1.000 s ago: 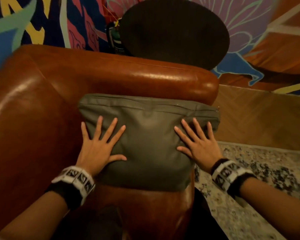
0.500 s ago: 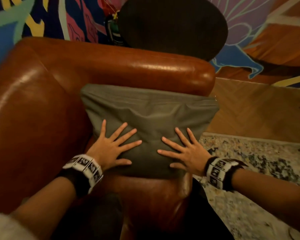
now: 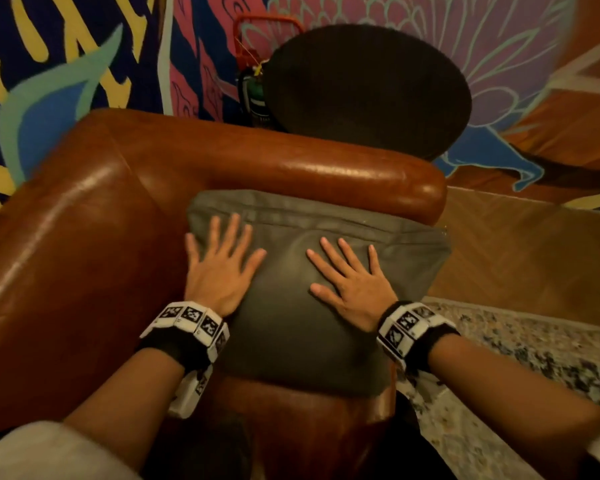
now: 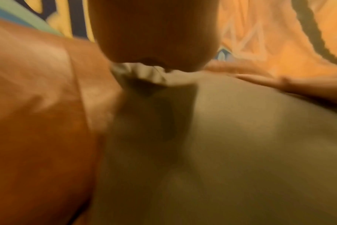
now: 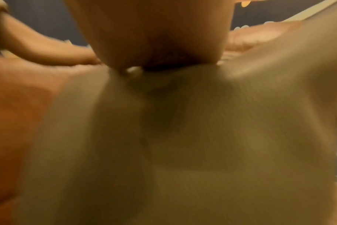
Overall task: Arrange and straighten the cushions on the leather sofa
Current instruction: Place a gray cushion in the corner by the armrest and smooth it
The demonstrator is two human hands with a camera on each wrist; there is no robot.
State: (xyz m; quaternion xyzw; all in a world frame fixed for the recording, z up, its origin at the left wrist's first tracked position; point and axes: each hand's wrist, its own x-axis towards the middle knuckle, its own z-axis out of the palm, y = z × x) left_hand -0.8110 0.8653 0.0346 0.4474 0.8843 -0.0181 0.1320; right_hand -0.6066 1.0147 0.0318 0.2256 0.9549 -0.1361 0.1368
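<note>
An olive-grey cushion (image 3: 291, 327) lies on the seat of the brown leather sofa (image 3: 66, 271), its far edge against the sofa's rolled arm (image 3: 326, 168). My left hand (image 3: 219, 265) presses flat on the cushion's left part with fingers spread. On the middle-right part my right hand (image 3: 350, 282) also presses flat, fingers straight. In the left wrist view the heel of the left hand (image 4: 154, 30) bears on the cushion (image 4: 240, 152) beside the sofa leather (image 4: 38, 106). In the blurred right wrist view the right hand (image 5: 154, 30) pushes into the cushion (image 5: 183, 152).
A round dark chair back or table (image 3: 368, 91) stands behind the sofa arm, with a green bottle (image 3: 253, 95) beside it. A painted mural (image 3: 84, 64) covers the wall. To the right are wooden flooring (image 3: 520, 254) and a speckled rug (image 3: 520, 358).
Both hands have slid up the cushion, away from me, from its near part toward its far edge. The cushion's top looks flatter. The head camera has shifted a little.
</note>
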